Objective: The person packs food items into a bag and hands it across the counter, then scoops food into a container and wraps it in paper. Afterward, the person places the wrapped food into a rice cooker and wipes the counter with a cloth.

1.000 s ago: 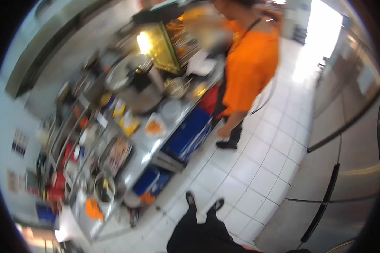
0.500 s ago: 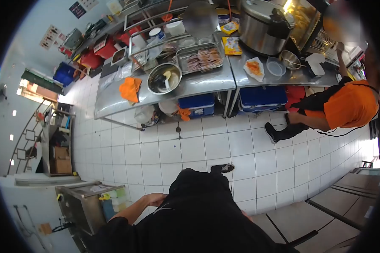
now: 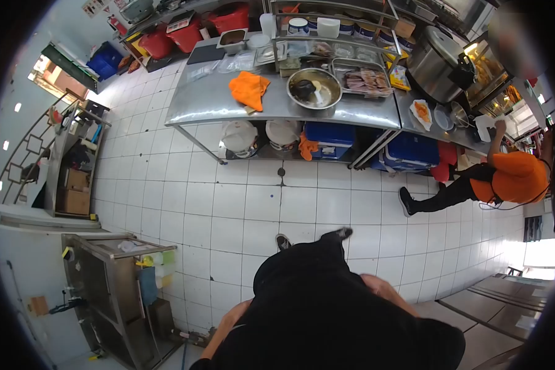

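Note:
Beside the left side of my black clothing is my left hand [image 3: 234,314], its fingers hidden behind the cloth. My right hand [image 3: 376,285] is at my right hip, partly covered by the dark clothing, fingers not clear. Neither hand touches the steel table [image 3: 185,110] ahead of me. On that table lie an orange cloth [image 3: 248,90], a steel bowl [image 3: 332,102] with a dark-and-pale utensil in it, and a tray of meat pieces [image 3: 365,81].
White tiles [image 3: 222,203] cover the floor. Blue coolers [image 3: 330,132] and white buckets [image 3: 239,137] stand under the table. A person in an orange shirt [image 3: 518,176] is at the right counter by a large cooker [image 3: 435,65]. A steel cabinet [image 3: 95,277] stands at left.
My view has shifted, so the table sits higher and further right. My right hand shows more now, and my left hand is lower. The co-worker's arm reaches to the counter.

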### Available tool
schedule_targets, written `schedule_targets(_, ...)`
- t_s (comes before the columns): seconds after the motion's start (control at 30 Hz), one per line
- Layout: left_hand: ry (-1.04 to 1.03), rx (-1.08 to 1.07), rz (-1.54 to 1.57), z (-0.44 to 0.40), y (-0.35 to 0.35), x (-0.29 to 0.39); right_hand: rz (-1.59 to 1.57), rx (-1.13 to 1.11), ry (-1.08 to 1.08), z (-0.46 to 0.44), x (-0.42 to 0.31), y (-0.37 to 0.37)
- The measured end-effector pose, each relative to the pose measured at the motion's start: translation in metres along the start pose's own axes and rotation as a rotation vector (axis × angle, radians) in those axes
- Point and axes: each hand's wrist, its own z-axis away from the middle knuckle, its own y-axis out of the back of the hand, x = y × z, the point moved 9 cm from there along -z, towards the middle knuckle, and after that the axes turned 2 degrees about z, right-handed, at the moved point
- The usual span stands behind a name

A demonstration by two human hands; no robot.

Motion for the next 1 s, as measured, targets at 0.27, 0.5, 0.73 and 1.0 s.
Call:
schedule_targets(0.27,0.095,0.641,-0.994,-0.063,0.161,0.047,1.262,0.903,0.314,0.013,-0.255,0.009)
schedule_targets(0.5,-0.996,0.527,-0.933,-0.071,0.093,0.329,1.359,0.434,0.72,-0.08,-0.394,-0.139)
schedule_targets(0.73,-1.16,0.413,-0.885,-0.044,0.072,0.449,1.378,0.166,1.058,-0.14,-0.487,-0.211)
schedule_targets(1.0,-1.179,0.507,-0.725,-0.06,0.246,0.579,1.11,0.326,0.784,-0.164,-0.536,-0.172)
